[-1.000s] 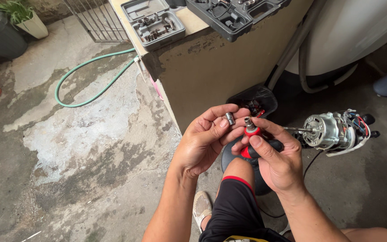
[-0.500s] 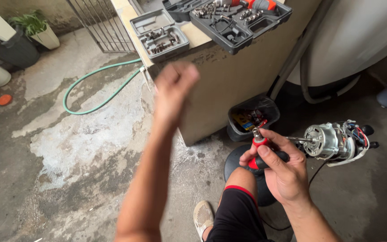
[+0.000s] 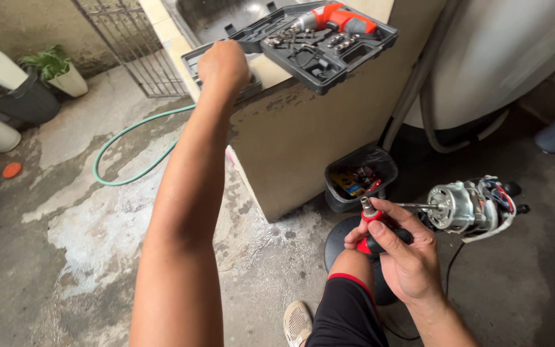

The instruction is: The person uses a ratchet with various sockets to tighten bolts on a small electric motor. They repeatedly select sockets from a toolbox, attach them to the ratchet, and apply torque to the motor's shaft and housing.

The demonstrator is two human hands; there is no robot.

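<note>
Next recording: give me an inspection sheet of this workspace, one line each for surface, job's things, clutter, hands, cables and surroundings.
Surface: stained, patchy concrete floor; tiled ledge above.
Job's things: red-and-black screwdriver handle; open grey bit tray on the ledge; electric motor with its shaft toward the handle.
Clutter: open tool case holding an orange drill; black bin of small parts.
Hands: left hand reaches up at the bit tray; right hand grips the screwdriver handle.
Cables: green hose looped on the floor; coloured motor wires.
Surroundings: potted plants, metal grate, white tub.
</note>
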